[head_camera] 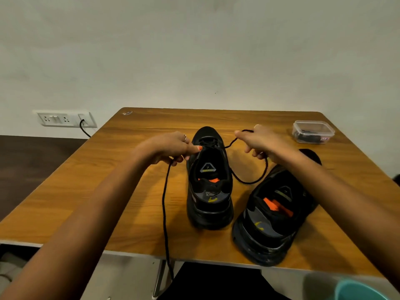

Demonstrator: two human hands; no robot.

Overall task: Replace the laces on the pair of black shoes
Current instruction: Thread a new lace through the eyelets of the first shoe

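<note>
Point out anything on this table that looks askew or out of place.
The right shoe sits angled, its toe swung right, not parallel to the left shoe. The black lace trails from the left hand over the table edge. Nothing looks spilled or damaged.

Both my forearms reach forward from the lower corners of the view, bare to the wrist, and converge toward the middle. My left hand (pixel 171 148) is turned knuckles up, fingers curled under into a closed grip, thumb pressed forward against the forefinger, pinching a black lace (pixel 165 204) that hangs down from beneath the palm. A ring sits on one finger of that hand. My right hand (pixel 258 140) is raised a little higher and set apart from the left, back of the hand facing me. Its thumb and forefinger pinch the other end of the lace, while the lower fingers curl loosely. It also wears a ring.
</note>
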